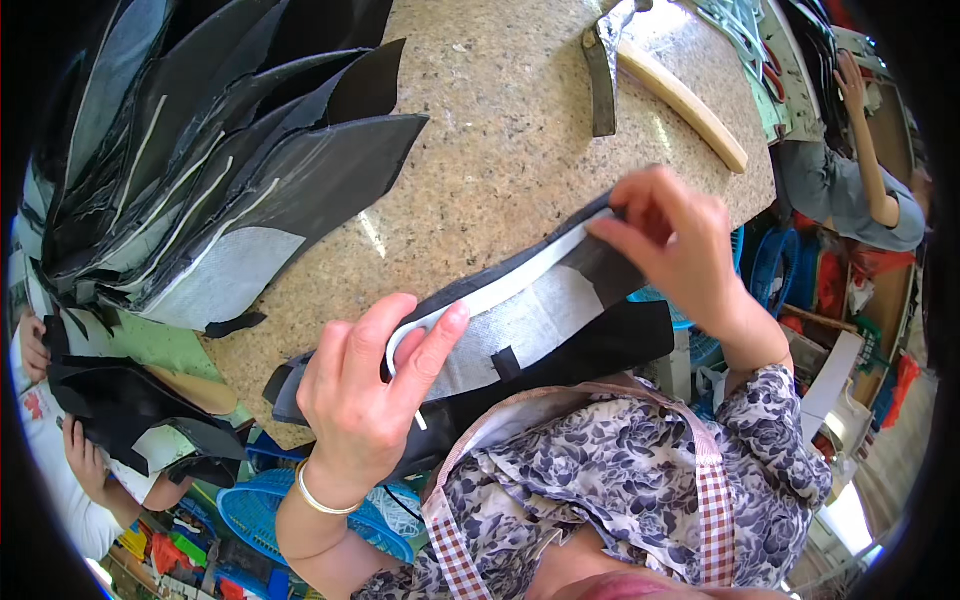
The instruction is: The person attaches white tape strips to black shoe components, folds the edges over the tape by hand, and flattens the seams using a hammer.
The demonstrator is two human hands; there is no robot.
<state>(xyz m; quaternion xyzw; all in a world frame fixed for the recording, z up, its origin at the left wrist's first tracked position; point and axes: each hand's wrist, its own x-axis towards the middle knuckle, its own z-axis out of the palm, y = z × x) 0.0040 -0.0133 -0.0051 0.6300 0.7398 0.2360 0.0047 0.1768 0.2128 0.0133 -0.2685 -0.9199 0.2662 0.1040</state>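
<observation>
A black leather-like piece (622, 262) with a silver-grey backing patch (540, 325) lies at the table's near edge. A narrow white strip (525, 282) runs along its upper edge. My left hand (360, 395) is closed around the left part; thumb and forefinger hold the white strip, which loops between them. Its loose end hangs below that hand. At the right end, my right hand (680, 235) pinches the piece's edge beside the end of the strip; its fingertips partly hide what they grip. A small black tab (507, 364) sits on the silver patch.
Many similar black pieces (330, 165) stand fanned in a stack at the far left of the speckled table (480, 130). A hammer (690, 110) lies at the far right. Blue baskets (260, 510) are below the table. Co-workers' hands (85, 455) show at left and upper right.
</observation>
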